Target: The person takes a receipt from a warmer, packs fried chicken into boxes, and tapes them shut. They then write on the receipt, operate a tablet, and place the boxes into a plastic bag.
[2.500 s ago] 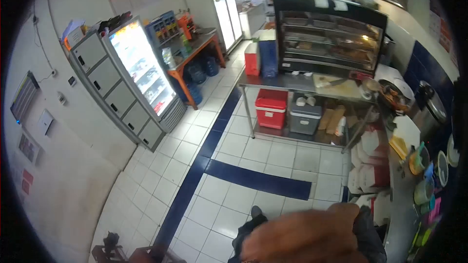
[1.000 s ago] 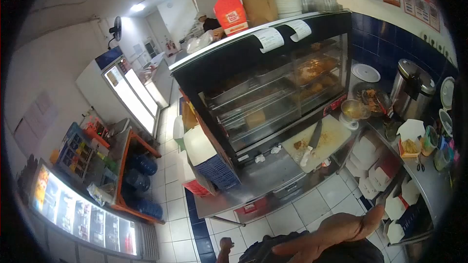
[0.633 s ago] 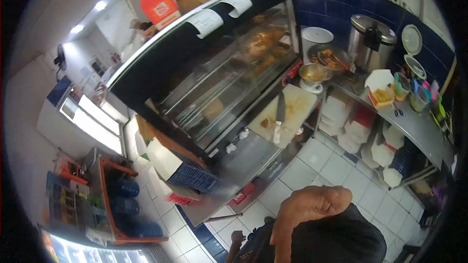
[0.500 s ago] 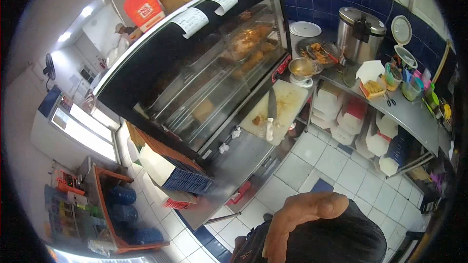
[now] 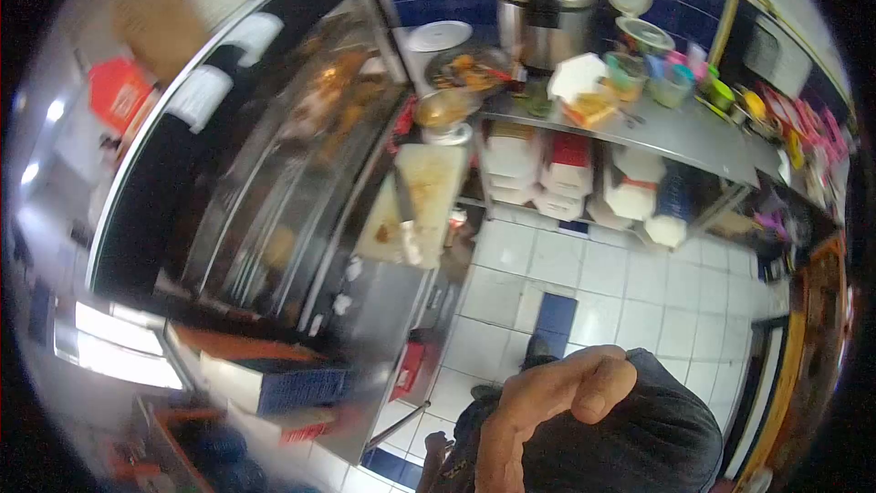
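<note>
My right hand point(image 5: 555, 394) is raised close to the camera, in front of dark clothing point(image 5: 630, 443). Its thumb and a bent finger come together, with nothing visible between them. Lower and to the left, my left hand point(image 5: 438, 445) is small and partly cut off by my body, its fingers too unclear to read. The work surface is beyond both hands. A knife point(image 5: 404, 201) with a pale handle rests on a stained cutting board point(image 5: 429, 164). Crumpled white scraps point(image 5: 343, 302) lie on the steel counter point(image 5: 374, 329) nearby.
A glass-fronted food warmer point(image 5: 274, 173) stands left of the board. At the back are a large steel pot point(image 5: 545, 23), a bowl point(image 5: 444, 110) and an open food box point(image 5: 581, 82). Stacked cartons point(image 5: 566, 164) fill the shelf below. White tiles point(image 5: 593, 265) cover the floor.
The view has swung to the right, so the warmer, board and counter sit farther left. More of the right side shows. My right hand stays raised, its finger more bent; my left hand shows more.
</note>
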The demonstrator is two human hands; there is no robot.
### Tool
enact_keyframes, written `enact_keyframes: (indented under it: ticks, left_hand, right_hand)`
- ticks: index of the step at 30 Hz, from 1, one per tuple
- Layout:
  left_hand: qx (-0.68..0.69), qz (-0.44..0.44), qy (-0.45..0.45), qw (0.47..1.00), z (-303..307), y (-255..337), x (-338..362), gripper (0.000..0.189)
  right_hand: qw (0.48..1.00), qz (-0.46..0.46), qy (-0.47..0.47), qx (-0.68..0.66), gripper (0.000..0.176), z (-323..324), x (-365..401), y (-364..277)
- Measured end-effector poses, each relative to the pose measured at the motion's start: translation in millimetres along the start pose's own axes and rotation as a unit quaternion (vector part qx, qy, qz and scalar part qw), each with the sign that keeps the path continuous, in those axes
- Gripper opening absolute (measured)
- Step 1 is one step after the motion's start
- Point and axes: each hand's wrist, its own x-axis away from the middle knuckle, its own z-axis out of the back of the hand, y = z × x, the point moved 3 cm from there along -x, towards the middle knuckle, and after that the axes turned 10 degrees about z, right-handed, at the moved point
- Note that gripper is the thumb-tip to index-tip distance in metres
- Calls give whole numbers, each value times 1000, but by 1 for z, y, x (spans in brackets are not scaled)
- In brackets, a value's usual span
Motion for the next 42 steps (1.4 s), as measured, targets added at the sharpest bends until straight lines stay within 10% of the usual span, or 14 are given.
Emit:
enact_keyframes:
  ticks: [17,20,25,27,28,29,32,33,34,35,37,39,40,42]
  left_hand:
    - [309,76,-211,924,110,510,-163,34]
    - [167,-24,-393,904,87,614,-157,44]
    - [-63,-147,-300,941,44,795,-113,21]
    - [-208,-321,-277,881,15,882,-88,21]
    - [-342,-467,-233,781,1,922,-77,21]
    - [-284,-491,-236,789,-33,962,-89,20]
    - [-91,-331,-289,894,-51,1095,16,21]
    - [-321,-649,-139,676,-84,1157,18,27]
    - [-220,-580,-182,762,-76,1208,70,29]
    - [-224,-619,-138,740,-87,1261,99,30]
    - [-188,-700,-114,680,-91,1364,188,26]
    - [-113,-818,-26,563,-112,1461,246,28]
    - [-215,-753,-36,621,-91,1499,317,34]
    - [-146,-850,23,505,-117,1588,365,45]
  right_hand:
    - [821,236,367,367,85,-164,343,-159]
    - [655,270,473,524,47,-155,434,-194]
    - [275,218,783,513,36,-99,701,-227]
    - [46,-68,869,489,40,-110,789,-211]
    - [-6,-122,857,501,43,-105,846,-185]
    - [-53,-175,842,508,46,-98,902,-148]
    - [-12,-180,942,282,39,-97,1034,-7]
    - [69,-47,955,284,30,-64,1121,102]
    - [65,94,991,72,21,-73,1123,146]
    - [76,338,938,24,15,-94,1096,163]
    - [-17,150,979,138,15,-87,1105,243]
    - [17,-348,856,381,27,-77,1094,275]
    - [68,-303,908,281,26,-95,1073,270]
    - [71,-169,971,151,25,-124,1068,236]
